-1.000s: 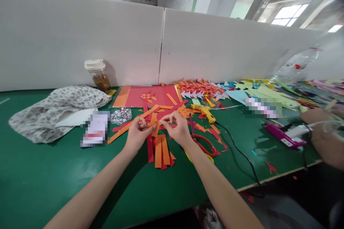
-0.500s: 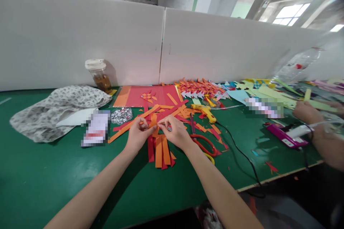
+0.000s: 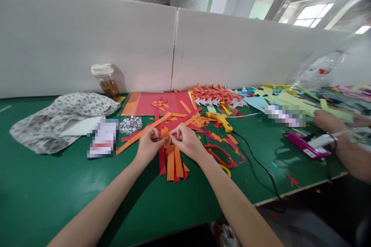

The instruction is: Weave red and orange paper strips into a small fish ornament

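Between my two hands is an orange paper strip (image 3: 164, 132), bent into a curve. My left hand (image 3: 149, 144) pinches it from the left, thumb and fingertips together. From the right, my right hand (image 3: 187, 142) pinches its edge, the fingertips almost meeting those of the left. Right below the hands, a fan of loose orange and red strips (image 3: 171, 164) lies on the green table (image 3: 58, 193). More strips spread out behind my fingers. Red-handled scissors (image 3: 222, 156) rest just right of my right hand. Behind, a woven paper fish (image 3: 159, 104) lies on red sheets (image 3: 142, 102).
A yellow glue gun (image 3: 224, 120) with a black cord lies to the right. A bag of googly eyes (image 3: 130, 124), a blurred-out phone-like item (image 3: 103, 139), patterned cloth (image 3: 58, 119) and lidded cup (image 3: 106, 81) are left. Another person's hands (image 3: 330, 121) work near a purple glue gun (image 3: 307, 146).
The orange strip between my fingers is now curled over more, showing a rounded loop. My hands stay almost in place. The other person's hand has shifted slightly left.
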A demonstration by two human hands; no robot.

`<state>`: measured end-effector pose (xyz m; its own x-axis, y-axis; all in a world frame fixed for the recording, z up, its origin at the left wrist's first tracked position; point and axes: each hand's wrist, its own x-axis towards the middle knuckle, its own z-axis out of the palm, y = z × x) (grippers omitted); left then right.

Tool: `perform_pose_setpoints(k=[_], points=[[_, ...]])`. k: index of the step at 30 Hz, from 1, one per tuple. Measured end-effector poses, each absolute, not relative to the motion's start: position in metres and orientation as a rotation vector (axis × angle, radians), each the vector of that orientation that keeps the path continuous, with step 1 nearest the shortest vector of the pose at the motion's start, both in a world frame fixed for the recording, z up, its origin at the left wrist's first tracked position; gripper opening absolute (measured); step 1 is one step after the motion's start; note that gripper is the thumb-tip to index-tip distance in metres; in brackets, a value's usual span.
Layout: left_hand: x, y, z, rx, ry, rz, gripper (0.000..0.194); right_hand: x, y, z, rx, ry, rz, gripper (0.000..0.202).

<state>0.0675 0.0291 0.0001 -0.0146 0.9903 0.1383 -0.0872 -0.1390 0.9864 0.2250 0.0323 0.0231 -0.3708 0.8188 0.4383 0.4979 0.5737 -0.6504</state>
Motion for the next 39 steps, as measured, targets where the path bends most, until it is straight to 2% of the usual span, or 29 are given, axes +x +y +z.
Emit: perform_pose_setpoints(k=[16,39], points=[[0.067,0.028,0.001,1.213,1.067,1.346,0.040,0.224,0.034,0.020,-1.053,-2.023,0.550,0.022],[0.070,0.026,0.004,1.234,1.076,1.331,0.033,0.230,0.044,0.017,-1.100,-1.862,0.254,0.017]])
